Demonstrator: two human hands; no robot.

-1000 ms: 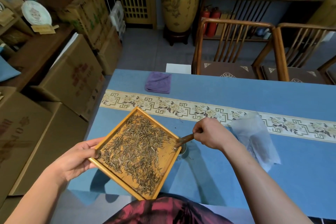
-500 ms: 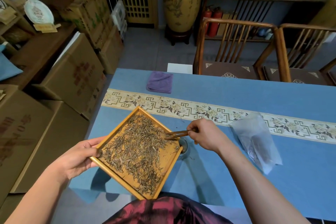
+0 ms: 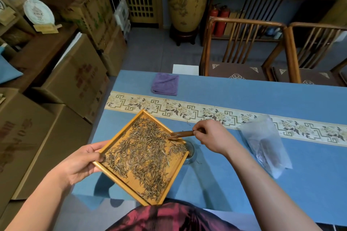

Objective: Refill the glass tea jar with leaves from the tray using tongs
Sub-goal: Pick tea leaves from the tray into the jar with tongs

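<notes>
A square wooden tray (image 3: 174, 174) covered with dry tea leaves (image 3: 142, 154) is held tilted over the table's near edge. My left hand (image 3: 82, 163) grips its left corner, thumb on the rim. My right hand (image 3: 212, 137) holds brown wooden tongs (image 3: 181, 134), whose tips reach over the tray's right edge among the leaves. The glass tea jar (image 3: 190, 151) stands on the table just under the tray's right corner, mostly hidden by the tray.
A clear plastic bag (image 3: 266, 144) lies to the right on the blue tablecloth (image 3: 244, 184). A folded purple cloth (image 3: 165, 84) sits at the far side. Two wooden chairs (image 3: 242, 50) stand behind the table, cardboard boxes (image 3: 75, 80) to the left.
The tongs rose from low at the tray's right corner, over the jar, up onto the leaves near the tray's right edge. The tray stayed about where it was.
</notes>
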